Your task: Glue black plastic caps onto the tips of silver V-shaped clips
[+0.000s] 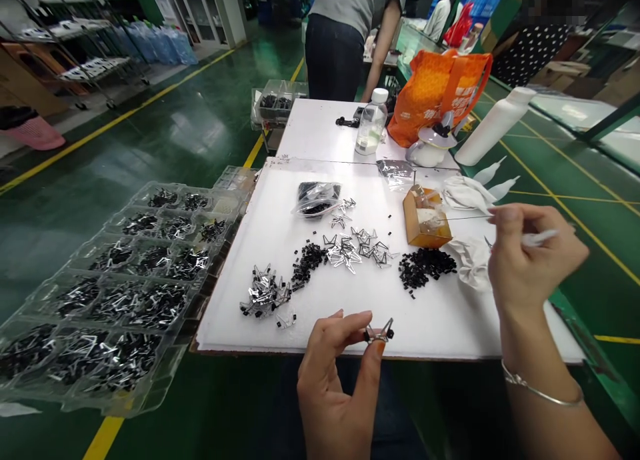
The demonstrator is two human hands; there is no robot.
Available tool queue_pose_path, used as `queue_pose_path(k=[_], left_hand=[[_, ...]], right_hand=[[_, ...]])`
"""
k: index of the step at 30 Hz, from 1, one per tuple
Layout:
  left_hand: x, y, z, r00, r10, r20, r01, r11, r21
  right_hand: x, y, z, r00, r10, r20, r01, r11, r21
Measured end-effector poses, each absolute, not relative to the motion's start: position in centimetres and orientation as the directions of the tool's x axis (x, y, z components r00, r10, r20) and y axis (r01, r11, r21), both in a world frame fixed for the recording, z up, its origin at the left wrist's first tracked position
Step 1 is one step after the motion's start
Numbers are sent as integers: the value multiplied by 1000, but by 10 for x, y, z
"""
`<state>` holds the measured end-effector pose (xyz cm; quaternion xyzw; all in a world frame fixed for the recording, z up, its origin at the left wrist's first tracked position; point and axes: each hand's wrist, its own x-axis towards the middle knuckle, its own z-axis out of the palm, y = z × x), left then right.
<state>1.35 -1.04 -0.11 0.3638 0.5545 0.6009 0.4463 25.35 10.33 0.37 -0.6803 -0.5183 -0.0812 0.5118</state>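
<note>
My left hand [333, 373] pinches the metal clip [379, 337] crosswise, left of and nearer me than the thin rod [467, 218] my right hand [533, 257] pinches.

Left grip [336, 373] pinches metal clip [379, 336]; right grip [530, 257] holds thin rod [469, 217] near box [411, 220].

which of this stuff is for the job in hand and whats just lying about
Likely for the job: metal clip in the left hand, thin rod in the right hand, loose clips, black pieces, small box.

Likely just lying about: orange bag, clear bottle, white bottle.
</note>
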Motion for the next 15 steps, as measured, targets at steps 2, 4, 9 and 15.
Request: queue_pose_path(k=[2,4,9,15], left_hand=[[14,-11,-4,-346,937,-42,-111,3,994],[14,-12,-9,-363,932,20,-61,-45,997],[11,-10,-15,-300,888,348,149,-316,937],[12,-10,-7,-201,842,501,289,-437,851]], right_hand=[[254,108,4,386,699,602,801,70,-595],[246,103,4,344,765,545,769,104,-631],[202,47,3,92,931,353,546,249,-800],[169,-3,-1,-32,969,245,245,245,-938]])
